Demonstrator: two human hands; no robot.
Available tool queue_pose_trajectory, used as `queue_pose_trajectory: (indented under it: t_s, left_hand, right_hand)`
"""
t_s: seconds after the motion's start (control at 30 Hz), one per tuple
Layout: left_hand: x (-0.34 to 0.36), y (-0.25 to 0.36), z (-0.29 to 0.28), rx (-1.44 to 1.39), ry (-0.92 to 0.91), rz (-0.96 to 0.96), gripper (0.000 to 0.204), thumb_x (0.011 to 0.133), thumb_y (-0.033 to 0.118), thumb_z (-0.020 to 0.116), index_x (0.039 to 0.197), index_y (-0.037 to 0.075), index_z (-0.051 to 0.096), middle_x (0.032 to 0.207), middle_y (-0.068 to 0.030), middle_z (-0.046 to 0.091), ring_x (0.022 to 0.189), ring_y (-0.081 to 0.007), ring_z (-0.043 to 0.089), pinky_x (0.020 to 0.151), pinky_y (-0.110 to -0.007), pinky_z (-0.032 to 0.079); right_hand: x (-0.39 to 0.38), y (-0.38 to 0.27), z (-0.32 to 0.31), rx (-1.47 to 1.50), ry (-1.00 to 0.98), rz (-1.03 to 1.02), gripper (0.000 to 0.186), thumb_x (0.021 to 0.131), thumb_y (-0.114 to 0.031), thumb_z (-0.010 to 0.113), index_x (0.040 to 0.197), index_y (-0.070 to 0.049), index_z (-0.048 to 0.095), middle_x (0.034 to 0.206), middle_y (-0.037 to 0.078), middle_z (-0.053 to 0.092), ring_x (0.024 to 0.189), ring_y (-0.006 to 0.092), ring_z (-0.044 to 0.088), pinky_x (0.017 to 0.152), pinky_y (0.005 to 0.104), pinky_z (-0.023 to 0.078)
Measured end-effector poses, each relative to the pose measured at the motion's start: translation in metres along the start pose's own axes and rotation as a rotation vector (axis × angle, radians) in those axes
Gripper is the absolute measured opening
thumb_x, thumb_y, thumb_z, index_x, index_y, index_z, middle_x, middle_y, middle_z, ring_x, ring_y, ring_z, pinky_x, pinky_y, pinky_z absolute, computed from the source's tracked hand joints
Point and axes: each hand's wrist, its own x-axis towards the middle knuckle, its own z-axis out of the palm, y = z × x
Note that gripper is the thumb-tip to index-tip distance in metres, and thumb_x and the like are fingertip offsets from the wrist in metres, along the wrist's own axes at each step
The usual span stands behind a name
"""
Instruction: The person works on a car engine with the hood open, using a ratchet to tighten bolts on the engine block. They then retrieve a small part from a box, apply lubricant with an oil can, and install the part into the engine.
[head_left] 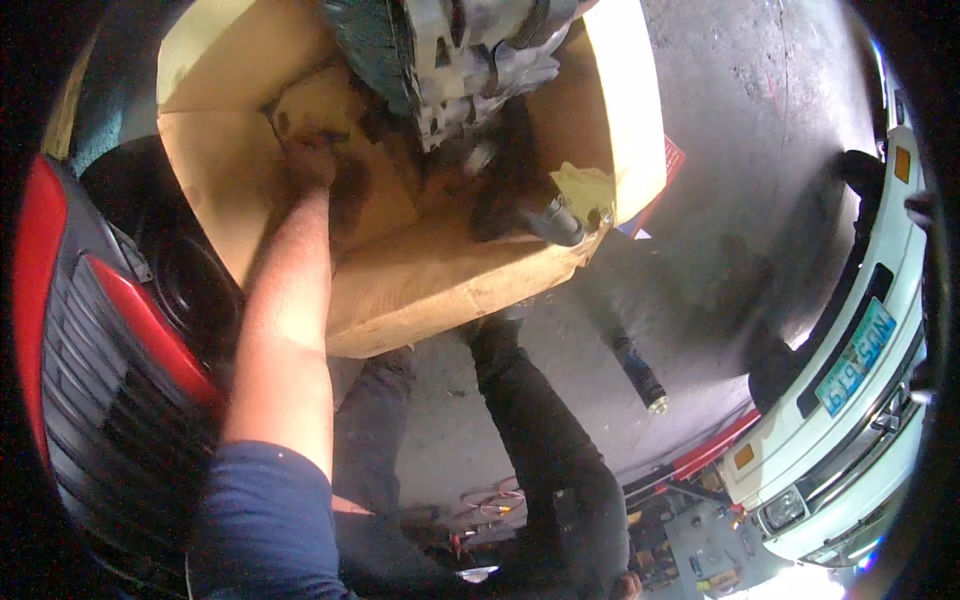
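My left arm reaches from the lower left into an open cardboard box (440, 305). Inside it, my left hand (312, 155) is low near the box's left wall, in shadow. Its fingers are dark and blurred, so any grip cannot be made out. To the right of the hand, a large grey moulded part (470, 70) with slots rises out of the box. A grey cylinder (555, 222) lies by the box's near right corner, beside a yellowish scrap (585, 185). At the lower edge a sliver of skin, apparently my right hand (630, 586), shows by my knee; its fingers are mostly hidden.
On the grey floor (720, 120) lies a dark can-like cylinder (640, 375). A white vehicle front (850, 400) stands at the right. To the left is a red and black ribbed car part (120, 370). Tools and small items (700, 545) are scattered at the lower right.
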Motion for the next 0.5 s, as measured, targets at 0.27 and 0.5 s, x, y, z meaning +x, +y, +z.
queue_pose_trajectory:
  t_s: [0.27, 0.5]
  left_hand:
    - [-0.031, 0.081, -0.026, 0.140, 0.230, -0.154, 0.054, 0.082, 0.018, 0.068, 0.129, -0.002, 0.050, 0.123, -0.0199, 0.061, 0.116, -0.0334, 0.057, 0.099, -0.042, 0.045]
    - [-0.201, 0.216, -0.142, -0.702, 0.180, -0.243, 0.034, 0.076, 0.016, 0.067, 0.104, 0.006, 0.051, 0.093, -0.0053, 0.055, 0.089, -0.0177, 0.054, 0.082, -0.034, 0.046]
  right_hand:
    - [-0.010, 0.016, -0.015, -0.037, 0.060, -0.094, 0.060, 0.080, -0.023, 0.067, 0.134, -0.009, 0.046, 0.131, 0.020, 0.047, 0.122, 0.0399, 0.046, 0.101, 0.0467, 0.040]
    - [-0.011, 0.009, -0.036, -0.079, 0.154, -0.401, 0.052, 0.081, -0.016, 0.062, 0.130, -0.007, 0.048, 0.129, 0.020, 0.048, 0.119, 0.0402, 0.048, 0.099, 0.0470, 0.042]
